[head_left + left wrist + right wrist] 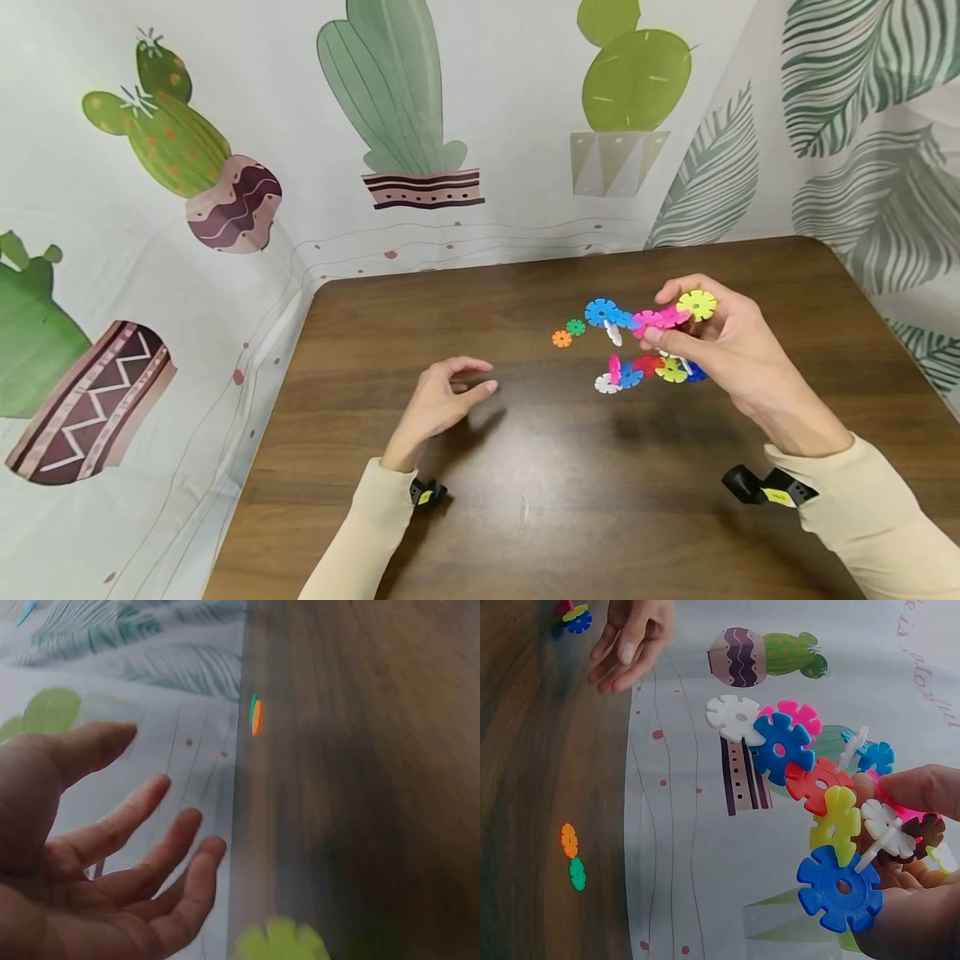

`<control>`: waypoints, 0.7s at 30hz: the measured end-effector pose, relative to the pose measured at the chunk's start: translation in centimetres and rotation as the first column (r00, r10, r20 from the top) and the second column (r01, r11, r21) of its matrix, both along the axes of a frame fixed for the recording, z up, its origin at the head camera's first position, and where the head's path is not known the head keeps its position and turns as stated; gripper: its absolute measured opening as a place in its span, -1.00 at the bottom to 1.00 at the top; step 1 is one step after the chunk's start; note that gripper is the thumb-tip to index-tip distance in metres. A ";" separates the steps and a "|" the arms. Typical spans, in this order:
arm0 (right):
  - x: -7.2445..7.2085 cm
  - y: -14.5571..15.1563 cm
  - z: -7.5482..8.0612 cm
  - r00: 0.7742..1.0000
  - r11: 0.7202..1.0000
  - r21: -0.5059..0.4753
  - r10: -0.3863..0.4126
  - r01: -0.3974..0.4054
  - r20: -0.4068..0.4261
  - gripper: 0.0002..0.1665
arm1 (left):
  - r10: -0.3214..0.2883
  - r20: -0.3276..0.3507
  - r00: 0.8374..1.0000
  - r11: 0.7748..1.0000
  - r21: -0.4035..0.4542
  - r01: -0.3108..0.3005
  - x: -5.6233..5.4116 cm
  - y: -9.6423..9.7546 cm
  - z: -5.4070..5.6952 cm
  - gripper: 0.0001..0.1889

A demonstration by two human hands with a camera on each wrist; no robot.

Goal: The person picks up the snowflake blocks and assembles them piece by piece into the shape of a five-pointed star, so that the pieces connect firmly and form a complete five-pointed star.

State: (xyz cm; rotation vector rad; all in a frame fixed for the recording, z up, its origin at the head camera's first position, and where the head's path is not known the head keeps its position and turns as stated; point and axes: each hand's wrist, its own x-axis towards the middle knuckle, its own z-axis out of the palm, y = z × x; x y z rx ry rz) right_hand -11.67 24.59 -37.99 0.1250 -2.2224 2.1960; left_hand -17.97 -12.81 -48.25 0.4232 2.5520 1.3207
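My right hand (738,346) pinches a joined chain of notched plastic discs (601,307) between thumb and fingers, held over the right part of the table. It has two rows of blue, pink, red, yellow, white and brown discs slotted together. In the right wrist view, a large blue disc (821,889) hangs at its near end, beside a yellow disc (823,825). Part of the chain is hidden behind the fingers. My left hand (438,402) holds nothing; its fingers are spread and loosely bent, left of the chain.
An orange disc (557,342) and a green disc (575,322) lie side by side on the brown wooden table (540,450). More discs (578,622) show at the top left of the right wrist view. A cactus-patterned cloth (517,150) stands behind the table.
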 end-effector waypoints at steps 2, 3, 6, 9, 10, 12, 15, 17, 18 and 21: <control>0.0 0.0 0.1 1.000 1.000 0.008 -0.009 0.009 0.004 -0.60 | -0.053 -0.026 0.998 0.997 -0.049 0.052 -0.2 1.2 0.2 -0.62; 0.0 0.1 0.1 1.000 1.000 0.004 -0.010 0.010 0.003 -0.60 | -0.080 -0.034 0.996 0.994 -0.072 0.078 -0.2 1.8 0.3 -0.61; 0.0 0.1 0.0 1.000 1.000 -0.029 0.000 0.000 -0.008 -0.60 | -0.166 -0.060 0.984 0.976 -0.149 0.155 -0.5 3.7 0.6 -0.56; 0.1 0.3 0.0 1.000 0.998 -0.058 0.010 -0.010 -0.015 -0.59 | -0.228 -0.069 0.971 0.953 -0.218 0.209 -1.1 5.5 0.7 -0.53; 0.1 0.3 0.0 1.000 0.999 -0.051 0.004 -0.005 -0.010 -0.59 | -0.243 -0.074 0.967 0.947 -0.235 0.220 -1.3 6.1 0.7 -0.54; 0.2 0.4 0.1 1.000 0.999 -0.039 -0.004 0.004 -0.001 -0.59 | -0.261 -0.065 0.963 0.938 -0.252 0.237 -1.7 7.2 0.6 -0.53; 0.2 0.4 0.1 1.000 1.000 -0.023 -0.012 0.013 0.007 -0.59 | -0.269 -0.071 0.961 0.931 -0.273 0.240 -2.5 8.8 0.5 -0.55; 0.2 0.4 0.2 1.000 1.000 -0.029 -0.009 0.010 0.004 -0.60 | -0.260 -0.075 0.963 0.930 -0.287 0.229 -2.9 9.7 0.4 -0.56; 0.3 0.4 0.2 1.000 0.999 -0.032 -0.008 0.008 0.002 -0.60 | -0.256 -0.085 0.963 0.929 -0.298 0.221 -3.2 10.2 0.4 -0.57; 0.3 0.5 0.3 1.000 0.999 -0.039 -0.001 0.001 -0.008 -0.60 | -0.233 -0.116 0.965 0.926 -0.328 0.184 -4.0 11.3 0.3 -0.58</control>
